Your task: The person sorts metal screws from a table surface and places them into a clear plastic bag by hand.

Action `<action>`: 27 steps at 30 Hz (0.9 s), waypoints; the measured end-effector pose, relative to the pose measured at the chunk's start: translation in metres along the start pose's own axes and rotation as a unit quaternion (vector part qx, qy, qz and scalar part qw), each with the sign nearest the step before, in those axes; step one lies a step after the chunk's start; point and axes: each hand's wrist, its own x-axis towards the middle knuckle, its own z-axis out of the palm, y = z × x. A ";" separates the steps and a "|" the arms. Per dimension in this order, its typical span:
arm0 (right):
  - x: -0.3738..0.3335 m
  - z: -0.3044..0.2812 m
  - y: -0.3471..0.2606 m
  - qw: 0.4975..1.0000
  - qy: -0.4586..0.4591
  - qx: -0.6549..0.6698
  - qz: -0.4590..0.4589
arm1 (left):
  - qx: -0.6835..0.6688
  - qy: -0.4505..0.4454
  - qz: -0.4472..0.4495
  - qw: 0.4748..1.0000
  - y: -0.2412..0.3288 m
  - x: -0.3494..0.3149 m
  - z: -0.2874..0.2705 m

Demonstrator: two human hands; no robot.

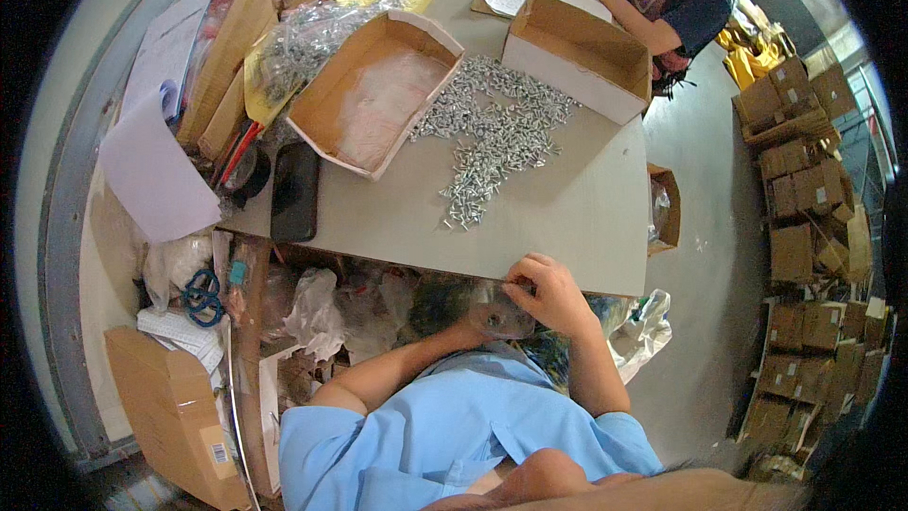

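Observation:
Just below the front edge of the table (605,260), a clear plastic bag (503,315) hangs between my hands. My right hand (550,295) is closed at the bag's upper edge, its fingertips beside the table edge. My left hand (470,329) is lower, next to the bag; its fingers are mostly hidden by the plastic and the shadow. Beyond my hands, a loose heap of small silvery screws (487,156) spreads over the tabletop. An open shallow carton tray (378,99) stands left of the heap, and a white-sided open box (582,61) stands behind it to the right.
A black phone (295,191) lies near the front left. Bagged metal parts (307,47), papers (156,166) and cartons crowd the left side. Plastic bags (317,312) fill the space under the tabletop. A person (676,14) sits at the far right; stacked boxes (809,185) line the right.

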 end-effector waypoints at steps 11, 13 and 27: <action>-0.007 0.015 0.001 0.995 0.072 -0.042 -0.047 | 0.281 -0.024 -0.072 0.957 0.017 -0.016 -0.045; -0.011 0.017 -0.006 0.993 0.039 -0.064 -0.093 | 0.223 -0.091 -0.190 0.952 0.086 -0.015 -0.090; -0.016 0.002 -0.044 0.985 0.063 0.076 -0.144 | -0.022 0.057 0.101 0.993 0.152 -0.020 -0.105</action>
